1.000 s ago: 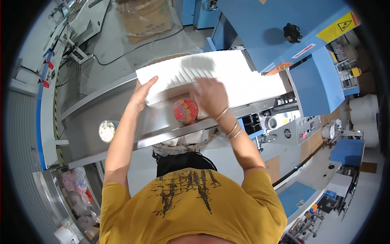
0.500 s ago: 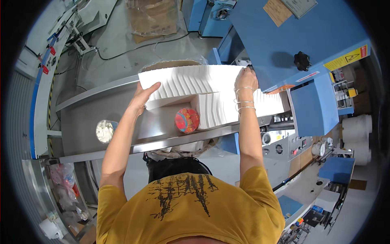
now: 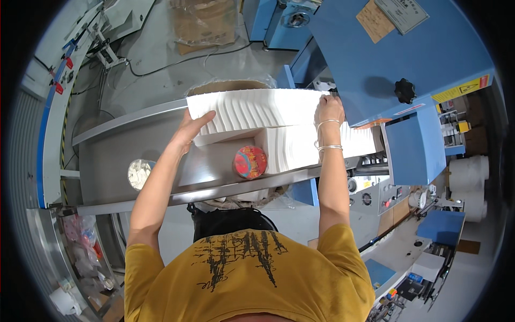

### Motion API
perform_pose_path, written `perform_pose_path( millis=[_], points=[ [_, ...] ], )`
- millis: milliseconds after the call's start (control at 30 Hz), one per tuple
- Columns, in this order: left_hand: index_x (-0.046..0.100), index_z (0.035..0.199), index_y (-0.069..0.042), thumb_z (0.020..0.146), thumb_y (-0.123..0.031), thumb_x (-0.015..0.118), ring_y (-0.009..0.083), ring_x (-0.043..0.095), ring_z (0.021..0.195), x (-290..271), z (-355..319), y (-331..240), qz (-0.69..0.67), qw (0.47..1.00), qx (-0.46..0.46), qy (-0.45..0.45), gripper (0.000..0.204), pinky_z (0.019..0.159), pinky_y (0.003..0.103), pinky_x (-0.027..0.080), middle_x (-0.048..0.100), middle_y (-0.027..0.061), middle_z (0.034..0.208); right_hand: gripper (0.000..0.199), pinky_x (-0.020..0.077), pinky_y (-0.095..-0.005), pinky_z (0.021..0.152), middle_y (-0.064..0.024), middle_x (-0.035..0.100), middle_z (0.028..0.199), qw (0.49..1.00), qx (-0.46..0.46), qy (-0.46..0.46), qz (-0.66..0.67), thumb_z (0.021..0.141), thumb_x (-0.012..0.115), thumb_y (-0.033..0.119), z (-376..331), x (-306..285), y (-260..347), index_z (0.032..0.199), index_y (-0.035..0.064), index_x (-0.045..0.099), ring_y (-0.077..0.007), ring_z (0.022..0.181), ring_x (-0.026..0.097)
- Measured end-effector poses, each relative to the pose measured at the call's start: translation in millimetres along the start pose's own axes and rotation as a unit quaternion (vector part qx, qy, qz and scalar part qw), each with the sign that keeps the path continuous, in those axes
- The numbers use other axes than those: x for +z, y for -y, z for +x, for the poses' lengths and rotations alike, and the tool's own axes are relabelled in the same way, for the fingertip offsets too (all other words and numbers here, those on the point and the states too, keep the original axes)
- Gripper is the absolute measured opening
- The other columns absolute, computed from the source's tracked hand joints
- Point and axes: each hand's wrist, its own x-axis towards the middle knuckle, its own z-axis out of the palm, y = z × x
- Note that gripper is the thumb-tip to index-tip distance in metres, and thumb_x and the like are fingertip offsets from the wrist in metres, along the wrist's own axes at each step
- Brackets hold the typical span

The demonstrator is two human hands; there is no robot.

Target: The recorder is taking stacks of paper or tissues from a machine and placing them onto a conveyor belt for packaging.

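A long stack of white paper-like sheets with wavy edges (image 3: 252,112) spans the far side of a metal trough. My left hand (image 3: 195,126) grips its left end, the thumb lying over the near face. At the other end, beside the blue machine, my right hand (image 3: 330,110) is closed on the stack with fingers curled; some fingertips are hidden. A second white stack (image 3: 289,151) lies nearer me, under my right wrist. Against its left end stands a round thing with a red patterned top (image 3: 250,162).
The metal trough (image 3: 104,161) runs left to right, its raised rim nearest me. A round container with pale contents (image 3: 140,174) stands in it, left of my forearm. The blue machine (image 3: 397,53) with a black knob overhangs the right side. A plastic-wrapped carton (image 3: 204,24) lies beyond.
The view has shifted slightly. Both hands stay at the two ends of the far stack, my right hand's grip a little changed.
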Motion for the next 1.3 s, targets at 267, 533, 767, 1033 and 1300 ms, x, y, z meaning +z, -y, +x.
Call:
perform_pose_path(
  millis=[267, 533, 767, 1033, 1300],
  points=[
    [0.015, 0.148, -0.001, 0.078, -0.042, 0.075, 0.0297, 0.032, 0.138, -3.6, 1.3, 3.0, 0.016, 1.0, -0.001, 0.009, 0.1, 0.112, 0.041, 0.025, 0.035, 0.0191, 0.147, 0.044, 0.0372, -0.0438, 0.102, -0.011, 0.046, 0.14, 0.993, -0.072, 0.056, -0.072, 0.096, 0.048, 0.038, -8.2, 6.5, -4.4, 0.1, 0.0021, 0.073, -0.032, 0.126, 0.044],
    [0.007, 0.149, -0.002, 0.074, -0.049, 0.076, 0.0324, 0.02, 0.143, -5.9, 7.4, 5.2, 0.006, 0.999, -0.051, 0.01, 0.113, 0.113, 0.046, 0.02, 0.026, 0.0185, 0.152, 0.073, 0.0138, -0.0476, 0.113, -0.011, 0.032, 0.152, 0.974, -0.091, 0.084, -0.189, 0.098, 0.032, 0.055, -14.3, 8.0, 15.2, 0.098, -0.0052, 0.072, -0.035, 0.141, 0.019],
    [0.018, 0.138, 0.006, 0.073, -0.036, 0.081, 0.0298, 0.047, 0.124, -23.4, 12.0, 12.0, -0.043, 0.999, 0.009, -0.007, 0.099, 0.1, 0.038, 0.043, 0.045, 0.0233, 0.132, 0.068, 0.0181, -0.0429, 0.112, -0.0065, 0.035, 0.15, 0.967, -0.071, 0.083, -0.229, 0.098, 0.033, 0.055, -36.7, 11.8, 72.7, 0.107, -0.001, 0.071, -0.0301, 0.143, 0.017],
    [0.019, 0.139, 0.003, 0.073, -0.031, 0.081, 0.0281, 0.052, 0.119, -108.2, -16.4, 1.5, -0.07, 0.997, -0.008, -0.023, 0.097, 0.095, 0.038, 0.047, 0.046, 0.0202, 0.132, 0.063, 0.0427, -0.0438, 0.094, -0.008, 0.049, 0.131, 0.984, -0.048, 0.078, -0.151, 0.095, 0.041, 0.057, -82.3, 21.3, 155.6, 0.104, 0.0024, 0.071, -0.0269, 0.121, 0.045],
    [0.036, 0.141, -0.005, 0.086, -0.037, 0.069, 0.0241, 0.052, 0.12, -283.0, -79.7, 7.7, -0.072, 0.996, -0.06, 0.004, 0.073, 0.093, 0.042, 0.047, 0.052, 0.0107, 0.133, 0.071, 0.0467, -0.0413, 0.089, -0.013, 0.06, 0.119, 0.976, -0.093, 0.195, -0.022, 0.085, 0.05, 0.068, -157.4, 19.1, 269.6, 0.102, 0.0025, 0.071, -0.0305, 0.109, 0.057]
  ],
)
